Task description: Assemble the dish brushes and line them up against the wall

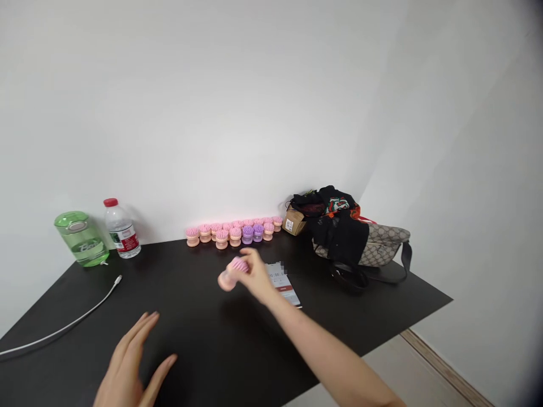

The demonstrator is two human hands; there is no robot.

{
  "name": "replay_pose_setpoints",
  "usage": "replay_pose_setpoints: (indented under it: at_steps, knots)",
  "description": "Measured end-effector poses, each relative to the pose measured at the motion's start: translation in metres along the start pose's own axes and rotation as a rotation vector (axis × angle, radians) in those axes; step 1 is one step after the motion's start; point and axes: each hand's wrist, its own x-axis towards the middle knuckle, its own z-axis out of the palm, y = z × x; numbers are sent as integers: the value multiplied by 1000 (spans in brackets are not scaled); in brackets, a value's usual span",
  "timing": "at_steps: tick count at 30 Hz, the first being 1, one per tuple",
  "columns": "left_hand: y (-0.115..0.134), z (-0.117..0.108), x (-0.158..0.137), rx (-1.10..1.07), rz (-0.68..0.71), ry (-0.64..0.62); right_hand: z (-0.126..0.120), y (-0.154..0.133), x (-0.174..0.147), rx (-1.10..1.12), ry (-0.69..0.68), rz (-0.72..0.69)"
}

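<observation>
Between the thumb and fingers of my right hand (257,277) is a small pink scalp massage brush (229,277), held tilted above the black table. It has a bristly pink head and a paler round base, slightly blurred. My left hand (129,362) is at the lower left over the table, its fingers apart and nothing in them. Several similar brushes stand upright in a cluster along the wall, mostly pink, such as the front pink brush (221,239). Two are purple, including the left purple brush (247,234).
Behind my right wrist lies a phone (283,284). A green pitcher (82,240), a water bottle (122,229) and a white cable (76,321) are on the left. A small cardboard box (293,221) and a patterned bag (379,246) with dark cloth (339,226) sit at the right.
</observation>
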Motion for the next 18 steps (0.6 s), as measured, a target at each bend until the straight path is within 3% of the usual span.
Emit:
replay_pose_setpoints:
  at_steps: [3,6,10,15,18]
  knots:
    - [22,16,50,-79,-60,-102,52,-20,-31,106,-128,9]
    - [29,33,87,-172,-113,-267,72,-27,-34,162,-151,35]
    - [34,51,101,-208,-22,-276,64,-20,-24,219,-166,50]
    - [44,71,90,-132,34,-241,52,-9,-25,250,-194,41]
    - [47,76,81,-58,164,-166,46,-13,-32,184,-228,5]
